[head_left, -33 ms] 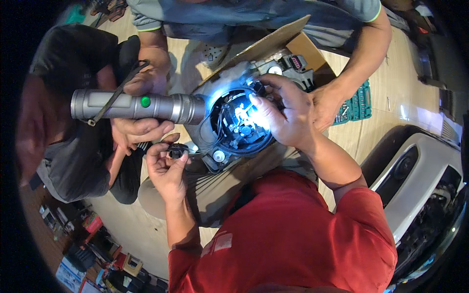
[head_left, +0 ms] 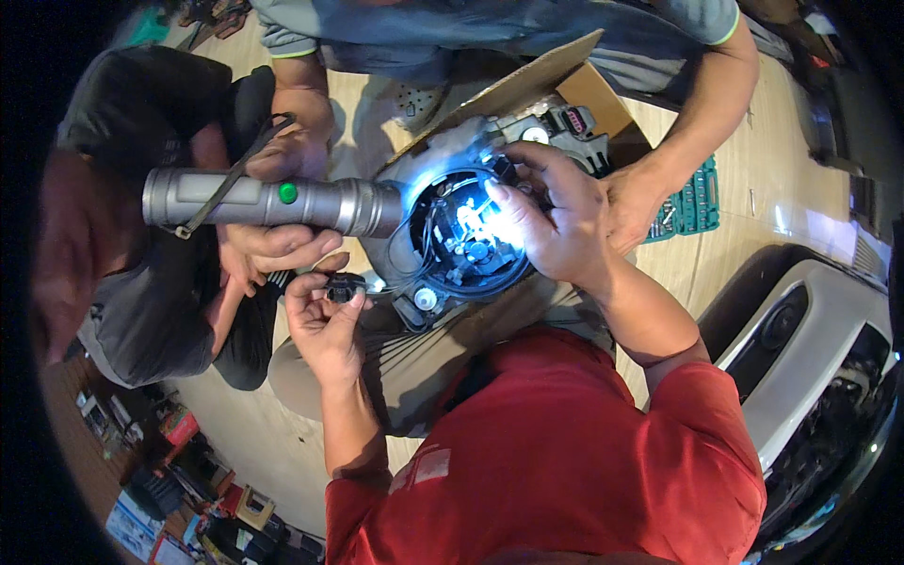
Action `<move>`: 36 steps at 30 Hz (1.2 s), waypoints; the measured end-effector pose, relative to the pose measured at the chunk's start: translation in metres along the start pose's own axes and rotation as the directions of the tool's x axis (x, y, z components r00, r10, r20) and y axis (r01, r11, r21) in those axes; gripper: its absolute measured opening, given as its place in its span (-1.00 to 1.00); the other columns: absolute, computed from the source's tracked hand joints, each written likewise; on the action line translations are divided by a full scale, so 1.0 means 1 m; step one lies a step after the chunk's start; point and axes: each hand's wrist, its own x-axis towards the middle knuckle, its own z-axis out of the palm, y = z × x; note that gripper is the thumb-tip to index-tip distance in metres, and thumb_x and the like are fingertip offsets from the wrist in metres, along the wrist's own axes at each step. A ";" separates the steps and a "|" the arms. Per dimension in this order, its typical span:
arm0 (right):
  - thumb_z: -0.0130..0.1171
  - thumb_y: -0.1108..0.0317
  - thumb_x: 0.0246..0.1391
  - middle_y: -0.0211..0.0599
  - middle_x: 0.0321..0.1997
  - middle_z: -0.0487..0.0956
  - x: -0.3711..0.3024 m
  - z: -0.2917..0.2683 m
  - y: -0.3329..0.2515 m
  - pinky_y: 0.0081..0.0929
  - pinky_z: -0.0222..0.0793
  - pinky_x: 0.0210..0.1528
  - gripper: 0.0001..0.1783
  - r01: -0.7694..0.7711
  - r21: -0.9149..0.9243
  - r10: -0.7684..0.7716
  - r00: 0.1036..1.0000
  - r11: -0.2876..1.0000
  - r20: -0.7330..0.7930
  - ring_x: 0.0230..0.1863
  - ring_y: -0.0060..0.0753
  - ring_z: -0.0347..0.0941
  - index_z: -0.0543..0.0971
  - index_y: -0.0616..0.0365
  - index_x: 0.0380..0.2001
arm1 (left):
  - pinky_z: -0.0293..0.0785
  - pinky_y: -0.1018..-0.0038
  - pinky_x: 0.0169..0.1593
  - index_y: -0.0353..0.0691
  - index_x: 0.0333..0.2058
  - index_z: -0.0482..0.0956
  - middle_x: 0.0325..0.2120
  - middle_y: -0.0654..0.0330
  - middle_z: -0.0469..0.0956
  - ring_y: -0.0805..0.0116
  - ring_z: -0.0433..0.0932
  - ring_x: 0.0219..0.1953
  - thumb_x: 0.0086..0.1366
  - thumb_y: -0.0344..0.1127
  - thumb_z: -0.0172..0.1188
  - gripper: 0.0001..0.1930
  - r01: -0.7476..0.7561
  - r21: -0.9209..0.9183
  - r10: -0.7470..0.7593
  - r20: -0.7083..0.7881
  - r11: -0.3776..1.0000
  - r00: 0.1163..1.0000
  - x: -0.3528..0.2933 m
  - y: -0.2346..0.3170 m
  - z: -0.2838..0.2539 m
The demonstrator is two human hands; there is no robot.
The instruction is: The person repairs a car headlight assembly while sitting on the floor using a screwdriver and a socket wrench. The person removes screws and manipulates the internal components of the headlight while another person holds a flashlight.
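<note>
My left hand (head_left: 325,334) pinches a small black electrical connector (head_left: 346,288) between thumb and fingers. Thin wires run from it toward a dark housing (head_left: 414,315) with a round opening, which lies in front of me. Inside the opening, bright light falls on a mechanism (head_left: 471,226). At the opening's far right edge, my right hand (head_left: 565,212) grips a small black part (head_left: 505,170) with thumb and fingers; its kind is unclear. A co-worker's hand (head_left: 282,155) holds a lit grey flashlight (head_left: 259,201) with a green button, aimed into the opening from the left.
Beyond the housing stands an open cardboard box (head_left: 598,104) with parts inside. Another person's hand (head_left: 636,202) rests close to my right hand. A green socket set case (head_left: 695,202) lies to the right, near a silver car bumper (head_left: 800,348). Assorted items (head_left: 212,508) crowd the lower left.
</note>
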 end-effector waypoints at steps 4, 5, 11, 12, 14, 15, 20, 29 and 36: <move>0.30 0.43 0.14 -0.13 -0.28 0.66 -0.003 0.002 0.004 -0.52 0.55 -0.36 -0.65 -0.008 0.011 0.008 1.000 1.000 0.018 -0.37 -0.41 0.64 0.52 0.29 -0.02 | 0.65 0.37 -0.17 -0.26 -0.04 0.38 0.02 -0.14 0.51 0.27 0.62 -0.23 0.11 -0.69 0.29 -0.55 -0.059 -0.099 0.059 0.005 0.993 0.998 0.003 -0.003 -0.003; 0.30 0.43 0.14 -0.14 -0.29 0.66 -0.003 0.002 0.005 -0.51 0.55 -0.37 -0.65 0.014 0.014 -0.014 1.000 1.000 0.010 -0.37 -0.41 0.64 0.52 0.29 -0.02 | 0.66 0.36 -0.16 -0.25 -0.04 0.39 0.00 -0.12 0.52 0.26 0.62 -0.21 0.11 -0.69 0.29 -0.54 -0.051 -0.109 0.053 0.015 0.993 0.998 0.002 -0.009 -0.007; 0.31 0.38 0.11 -0.17 -0.31 0.66 -0.003 0.001 0.002 -0.48 0.52 -0.35 -0.63 -0.103 -0.001 0.103 0.994 0.995 0.022 -0.41 -0.42 0.62 0.54 0.22 -0.01 | 0.71 0.29 -0.12 -0.30 -0.06 0.40 -0.17 0.11 0.51 0.30 0.61 -0.15 0.11 -0.73 0.28 -0.56 -0.010 -0.219 0.020 0.046 0.976 0.999 0.005 -0.006 0.005; 0.31 0.38 0.11 -0.18 -0.32 0.66 -0.004 0.001 0.003 -0.49 0.52 -0.35 -0.64 -0.103 0.013 0.103 0.995 0.995 0.009 -0.42 -0.42 0.62 0.55 0.21 -0.02 | 0.72 0.28 -0.13 -0.31 -0.06 0.40 -0.16 0.10 0.51 0.30 0.60 -0.13 0.11 -0.73 0.29 -0.57 -0.016 -0.225 0.028 0.054 0.974 0.998 0.004 -0.009 0.005; 0.31 0.40 0.10 -0.19 -0.32 0.66 -0.003 0.000 0.004 -0.50 0.48 -0.38 -0.64 -0.134 0.017 0.134 0.990 0.991 0.039 -0.43 -0.43 0.59 0.55 0.21 -0.02 | 0.72 0.28 -0.13 -0.31 -0.07 0.41 -0.15 0.11 0.49 0.29 0.60 -0.12 0.10 -0.73 0.29 -0.57 0.013 -0.250 0.006 0.074 0.968 0.997 0.004 -0.007 0.005; 0.31 0.41 0.09 -0.19 -0.32 0.66 -0.003 0.000 0.005 -0.50 0.47 -0.39 -0.64 -0.141 0.021 0.140 0.989 0.990 0.046 -0.43 -0.43 0.59 0.55 0.21 -0.02 | 0.73 0.28 -0.14 -0.32 -0.07 0.41 -0.15 0.12 0.48 0.28 0.60 -0.11 0.10 -0.73 0.29 -0.57 0.029 -0.265 -0.006 0.085 0.964 0.996 0.003 -0.006 0.006; 0.33 0.43 0.08 -0.20 -0.32 0.65 -0.006 0.001 0.008 -0.53 0.45 -0.41 -0.63 -0.106 0.019 0.106 0.994 0.994 0.012 -0.44 -0.49 0.56 0.55 0.21 -0.02 | 0.73 0.27 -0.13 -0.30 -0.09 0.40 -0.12 0.08 0.49 0.27 0.60 -0.10 0.11 -0.72 0.28 -0.59 0.031 -0.247 0.003 0.135 0.968 0.991 0.004 -0.008 0.008; 0.33 0.43 0.09 -0.26 -0.33 0.63 -0.001 -0.003 0.002 -0.59 0.43 -0.42 -0.64 -0.049 -0.079 0.051 0.998 0.996 0.023 -0.47 -0.56 0.52 0.55 0.22 -0.02 | 0.71 0.22 -0.15 -0.21 -0.25 0.38 -0.13 0.00 0.52 0.18 0.62 -0.12 0.13 -0.70 0.27 -0.68 0.033 -0.432 0.075 0.230 0.901 0.970 0.013 -0.008 0.013; 0.34 0.44 0.08 -0.24 -0.32 0.63 -0.005 -0.001 0.010 -0.58 0.44 -0.42 -0.63 -0.120 0.020 0.119 0.993 0.993 0.022 -0.45 -0.55 0.53 0.56 0.22 -0.02 | 0.68 0.19 -0.11 -0.16 -0.42 0.36 -0.11 -0.11 0.52 0.05 0.61 -0.09 0.11 -0.65 0.28 -0.73 0.023 -0.446 0.126 0.300 0.895 0.945 0.021 -0.008 0.001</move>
